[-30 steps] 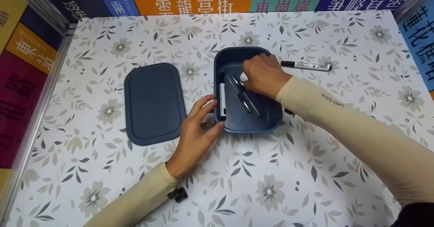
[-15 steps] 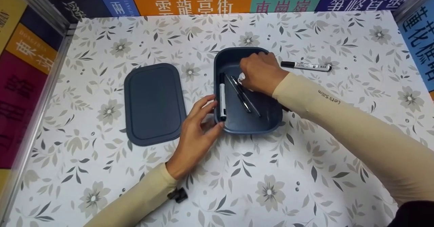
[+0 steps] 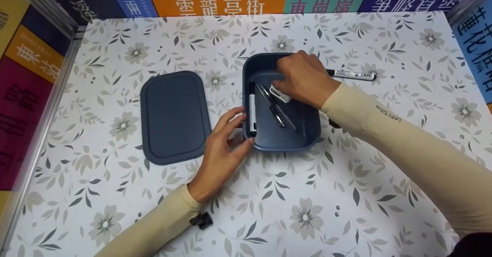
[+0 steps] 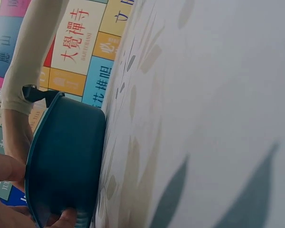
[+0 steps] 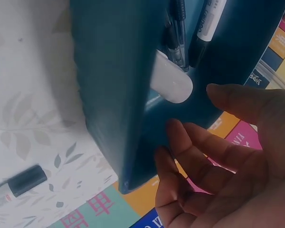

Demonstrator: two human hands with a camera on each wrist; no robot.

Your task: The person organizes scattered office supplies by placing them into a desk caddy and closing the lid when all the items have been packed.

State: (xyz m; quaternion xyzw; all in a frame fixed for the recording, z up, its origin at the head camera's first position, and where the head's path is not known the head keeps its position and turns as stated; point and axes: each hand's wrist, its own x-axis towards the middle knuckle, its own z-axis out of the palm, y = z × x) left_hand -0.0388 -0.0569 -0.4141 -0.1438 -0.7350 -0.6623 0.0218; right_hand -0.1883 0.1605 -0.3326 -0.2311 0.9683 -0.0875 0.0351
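Observation:
A dark blue plastic box point(image 3: 303, 138) sits on the table without its lid. Inside it lie a white marker with a black cap point(image 3: 252, 113), two slim pens point(image 3: 277, 113) and a small white object with a rounded end point(image 3: 282, 95), possibly a stapler. My left hand point(image 3: 221, 151) rests with fingers and thumb against the box's left wall and near corner. Over the far right part of the box is my right hand point(image 3: 303, 76). In the right wrist view its fingers point(image 5: 180, 147) and thumb are apart, just beside the white object, holding nothing.
The matching blue lid point(image 3: 175, 116) lies flat to the left of the box. Another black-capped marker point(image 3: 353, 75) lies on the table to the right, partly behind my right hand. Printed panels point(image 3: 219, 3) border the flower-patterned table.
My right hand has drawn up and slightly right, letting go of the white object, which now shows more fully in the box. My left hand has stayed in place.

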